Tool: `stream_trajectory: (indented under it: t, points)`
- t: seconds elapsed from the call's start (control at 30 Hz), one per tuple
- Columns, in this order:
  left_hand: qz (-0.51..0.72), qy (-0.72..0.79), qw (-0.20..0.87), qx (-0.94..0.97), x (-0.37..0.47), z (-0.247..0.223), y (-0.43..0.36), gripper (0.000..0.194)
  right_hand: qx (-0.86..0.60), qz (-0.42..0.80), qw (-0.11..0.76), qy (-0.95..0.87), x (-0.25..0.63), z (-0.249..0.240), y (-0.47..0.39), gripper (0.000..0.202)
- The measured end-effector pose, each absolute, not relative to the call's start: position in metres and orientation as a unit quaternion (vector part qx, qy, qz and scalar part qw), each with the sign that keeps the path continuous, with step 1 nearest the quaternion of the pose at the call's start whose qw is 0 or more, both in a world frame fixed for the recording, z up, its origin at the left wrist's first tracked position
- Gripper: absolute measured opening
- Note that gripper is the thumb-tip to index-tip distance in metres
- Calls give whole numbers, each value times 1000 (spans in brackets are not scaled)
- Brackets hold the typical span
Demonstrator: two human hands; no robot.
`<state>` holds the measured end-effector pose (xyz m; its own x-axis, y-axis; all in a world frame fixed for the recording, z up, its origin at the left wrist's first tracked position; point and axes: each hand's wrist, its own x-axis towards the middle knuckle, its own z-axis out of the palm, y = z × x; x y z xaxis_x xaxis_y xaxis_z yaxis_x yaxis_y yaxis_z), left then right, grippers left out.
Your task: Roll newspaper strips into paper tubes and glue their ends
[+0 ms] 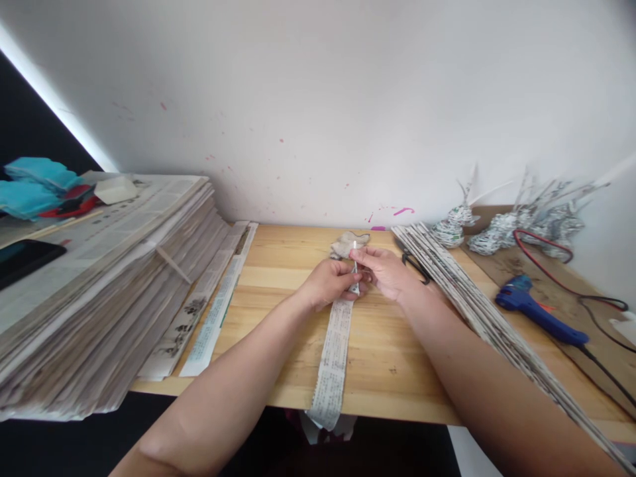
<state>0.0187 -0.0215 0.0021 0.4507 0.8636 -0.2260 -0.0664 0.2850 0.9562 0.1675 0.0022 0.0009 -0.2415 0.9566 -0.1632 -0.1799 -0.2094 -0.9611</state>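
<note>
A long newspaper strip lies down the middle of the wooden table, its near end curling over the front edge. At its far end the paper is rolled into a thin tube standing up between my hands. My left hand pinches the lower part of this rolled end. Higher up, the fingers of my right hand are closed on the tube near its pale tip. Just behind my hands lies a crumpled beige cloth. Black-handled scissors rest beyond my right hand, partly hidden.
A tall newspaper stack stands at left with a phone on top. Cut paper strips lie beside it. On the right are rolled paper sticks, a blue glue gun with cable, and woven paper pieces by the wall.
</note>
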Motion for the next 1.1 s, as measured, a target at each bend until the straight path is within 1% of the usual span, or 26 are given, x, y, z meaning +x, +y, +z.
stream_trajectory:
  t: [0.17, 0.3, 0.4, 0.57, 0.7, 0.8, 0.87, 0.97, 1.03, 1.1]
  points:
    - [325, 401, 706, 485, 18, 6, -23, 25, -402, 667, 390, -491, 172, 1, 0, 36]
    - [323, 412, 708, 474, 19, 7, -23, 28, -412, 661, 397, -484, 170, -2, 1, 35]
    - [363, 424, 697, 450, 18, 6, -21, 29, -415, 644, 417, -488, 166, -2, 1, 40]
    - [480, 432, 649, 404, 12, 9, -13, 22, -447, 579, 425, -534, 161, -2, -2, 38]
    - [493, 451, 648, 366, 8, 13, -11, 15, -490, 506, 409, -580, 156, -6, -5, 33]
    - [494, 452, 655, 351, 6, 12, -9, 15, -488, 436, 411, -635, 153, -10, -6, 24]
    - [492, 445, 664, 343, 4, 10, -7, 15, -491, 405, 408, -655, 154, -10, -6, 23]
    - [486, 439, 685, 320, 1, 7, -2, 14, -504, 431, 390, -639, 157, -8, -6, 23]
    - [487, 436, 694, 302, -2, 6, 1, 16, -510, 492, 365, -604, 159, -4, -6, 23]
    - [488, 429, 701, 294, -3, 5, 3, 17, -499, 565, 334, -566, 159, -1, -6, 26]
